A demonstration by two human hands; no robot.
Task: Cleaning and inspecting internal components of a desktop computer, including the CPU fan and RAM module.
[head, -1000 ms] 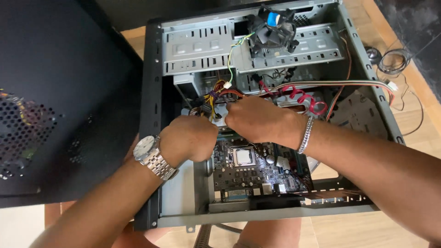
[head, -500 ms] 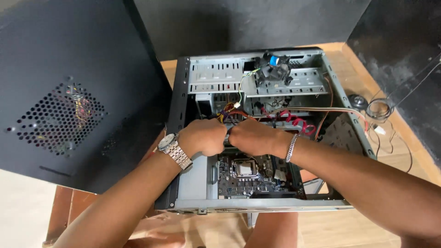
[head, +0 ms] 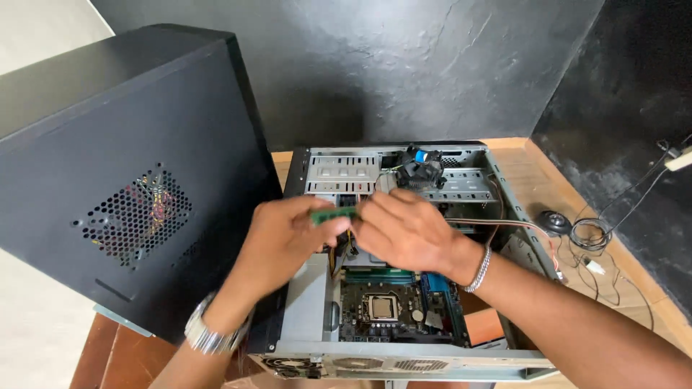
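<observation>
Hands (head: pixel 288 241) (head: pixel 407 230) both pinch green memory stick (head: pixel 333 214) above open case (head: pixel 504 191) — black tower (head: pixel 122 173) crowds left.

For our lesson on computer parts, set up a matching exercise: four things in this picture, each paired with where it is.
1 green memory stick
2 cooler fan
3 processor socket
4 black side panel

a on the drive bays at the case's far end
b held between both hands
c standing left of the open case
d on the motherboard, below the hands

Pairs: 1-b, 2-a, 3-d, 4-c
</observation>
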